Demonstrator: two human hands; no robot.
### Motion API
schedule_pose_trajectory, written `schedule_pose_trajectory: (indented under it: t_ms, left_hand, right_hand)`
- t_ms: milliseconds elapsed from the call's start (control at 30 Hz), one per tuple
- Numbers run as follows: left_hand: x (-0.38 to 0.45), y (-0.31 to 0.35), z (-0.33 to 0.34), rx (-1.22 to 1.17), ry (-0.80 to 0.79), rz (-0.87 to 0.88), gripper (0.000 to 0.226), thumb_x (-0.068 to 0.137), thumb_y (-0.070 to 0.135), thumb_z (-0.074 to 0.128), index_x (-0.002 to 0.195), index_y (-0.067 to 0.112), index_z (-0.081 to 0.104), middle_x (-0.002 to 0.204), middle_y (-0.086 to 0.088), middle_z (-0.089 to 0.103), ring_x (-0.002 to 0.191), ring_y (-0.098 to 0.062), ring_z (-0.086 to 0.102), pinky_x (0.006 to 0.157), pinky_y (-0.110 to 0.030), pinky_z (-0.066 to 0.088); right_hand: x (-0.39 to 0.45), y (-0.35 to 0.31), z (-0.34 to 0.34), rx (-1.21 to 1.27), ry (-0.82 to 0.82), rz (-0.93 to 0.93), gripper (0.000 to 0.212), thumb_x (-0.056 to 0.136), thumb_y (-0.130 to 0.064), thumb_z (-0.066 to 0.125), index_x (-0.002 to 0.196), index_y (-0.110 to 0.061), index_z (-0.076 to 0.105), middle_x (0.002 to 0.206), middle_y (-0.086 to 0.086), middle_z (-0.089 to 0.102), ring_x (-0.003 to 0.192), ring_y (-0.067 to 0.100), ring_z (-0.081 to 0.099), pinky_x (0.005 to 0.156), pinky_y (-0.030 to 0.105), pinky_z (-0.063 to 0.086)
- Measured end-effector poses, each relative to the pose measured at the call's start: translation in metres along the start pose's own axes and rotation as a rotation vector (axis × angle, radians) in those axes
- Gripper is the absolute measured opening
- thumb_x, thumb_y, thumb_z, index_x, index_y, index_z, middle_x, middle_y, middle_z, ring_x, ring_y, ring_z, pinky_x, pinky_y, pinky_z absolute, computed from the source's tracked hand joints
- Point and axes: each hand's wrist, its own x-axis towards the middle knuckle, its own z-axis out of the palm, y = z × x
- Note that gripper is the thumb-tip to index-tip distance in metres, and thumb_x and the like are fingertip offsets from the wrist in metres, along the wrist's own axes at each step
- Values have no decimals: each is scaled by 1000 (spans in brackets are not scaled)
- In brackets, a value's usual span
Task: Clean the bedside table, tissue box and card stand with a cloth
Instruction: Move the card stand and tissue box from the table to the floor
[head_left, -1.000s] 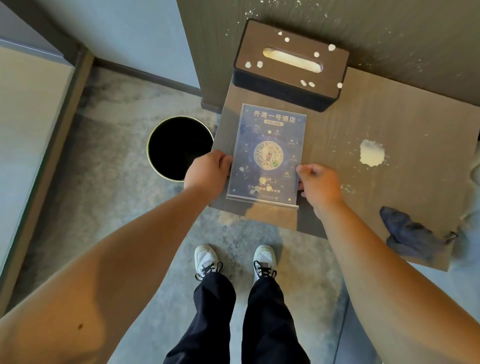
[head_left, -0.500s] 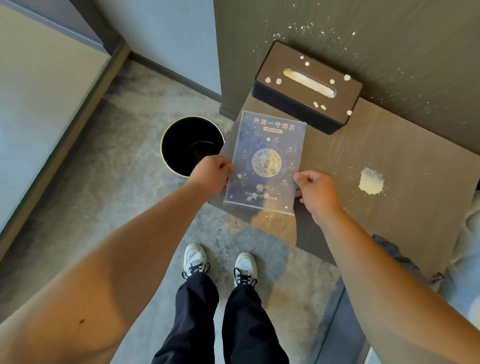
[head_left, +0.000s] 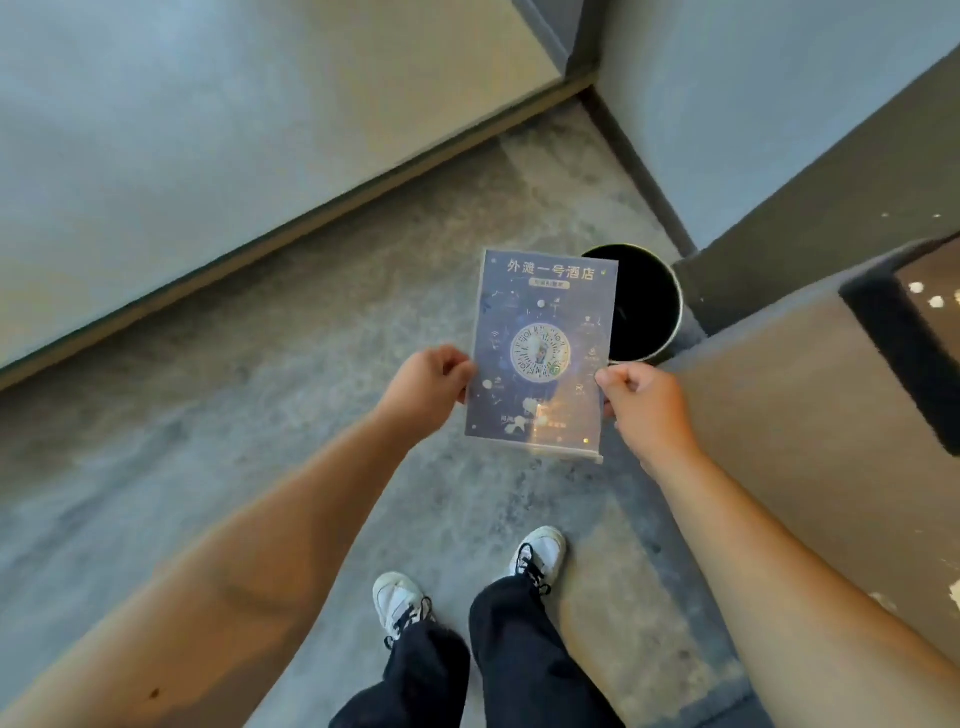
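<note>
The card stand, a clear acrylic holder with a dark blue printed card dotted with white specks, is held in the air above the floor, partly over the bin. My left hand grips its left edge and my right hand grips its right edge. The brown bedside table lies at the right. A corner of the dark tissue box, speckled white on top, shows at the right edge. The cloth is out of view.
A round black waste bin with a pale rim stands on the grey floor beside the table's left corner. A pale wall panel with a wooden base strip runs along the left. My two white shoes are below.
Both hands have lifted the card stand off the bedside table and carried it left, over the floor by the bin. The view has swung left, so most of the table is out of frame.
</note>
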Motion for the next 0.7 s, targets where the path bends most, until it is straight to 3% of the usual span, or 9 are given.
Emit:
schedule_pose_trajectory:
  t_ms: [133,300,600,700]
  left_hand:
    - [-8,-96,-45,-71,96,-101,22,95,16,52,89,3,69,81,-13,74,81,-32,70,76,-39,54]
    - [-9,-242,-63,-161,152,-209,22,97,22,51,85,11,65,77,-3,71,81,-27,69,77,-37,52]
    - [34,-468,-28,-268,221,-354,26,96,21,49,85,4,64,83,-10,72,84,-33,67,77,-42,53]
    - [54,-526,-6,-272,231,-396,25,96,20,49,79,8,62,77,-7,68,75,-29,62,76,-40,51]
  right_hand:
    - [8,-10,99,-142,-174,-47,21,88,-32,60,72,-21,67,68,-3,71,68,22,70,70,43,57]
    - [10,19,233,-237,-333,-47,19,89,-28,60,73,-20,65,68,1,71,71,28,69,68,40,53]
    - [42,121,431,-366,-535,10,20,94,-26,56,78,-14,60,75,7,70,65,19,63,64,32,46]
    - [59,153,481,-426,-590,24,22,95,-26,56,77,-15,57,83,11,71,68,21,65,65,35,48]
